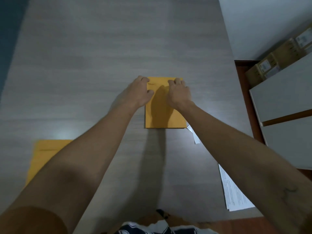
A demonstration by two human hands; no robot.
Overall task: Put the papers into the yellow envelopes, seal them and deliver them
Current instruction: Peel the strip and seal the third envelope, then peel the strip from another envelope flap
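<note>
A yellow envelope (162, 114) lies flat in the middle of the grey table (101, 56), its flap end pointing away from me. My left hand (139, 91) presses on its far left corner with bent fingers. My right hand (179, 93) presses on its far right part, fingers curled down onto the flap area. A second yellow envelope (43, 157) lies at the near left, partly hidden under my left forearm. Printed white papers (234, 195) lie at the near right under my right forearm.
A small white strip of paper (195, 137) pokes out beside the middle envelope's near right corner. Right of the table stand white cabinets (283, 105) and cardboard boxes (273, 61) on a reddish floor. The table's near edge runs just in front of my body.
</note>
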